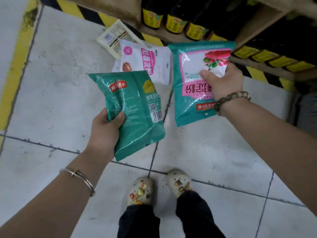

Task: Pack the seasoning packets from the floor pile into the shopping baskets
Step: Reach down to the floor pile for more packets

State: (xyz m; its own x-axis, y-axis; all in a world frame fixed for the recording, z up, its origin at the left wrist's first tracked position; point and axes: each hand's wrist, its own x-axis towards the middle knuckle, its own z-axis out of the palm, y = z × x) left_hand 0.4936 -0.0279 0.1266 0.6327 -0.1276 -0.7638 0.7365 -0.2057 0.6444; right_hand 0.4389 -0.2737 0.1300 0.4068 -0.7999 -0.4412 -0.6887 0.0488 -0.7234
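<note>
My left hand point(106, 129) grips a green packet point(135, 109) with a barcode and a yellow picture, held above the floor. My right hand point(223, 83) holds a bigger green packet with a pink label point(193, 74), thumb on its front. Behind them, on the tiled floor by the shelf, lie a white packet with pink lettering point(147, 60) and a cream packet point(116, 36) with a barcode, partly overlapped. No shopping basket is in view.
A wooden shelf point(260, 21) with dark bottles bearing yellow labels point(175, 23) runs along the top right. Yellow and black hazard tape point(92, 14) marks the floor along its base. My feet in pale clogs point(161, 186) stand on the grey tiles below.
</note>
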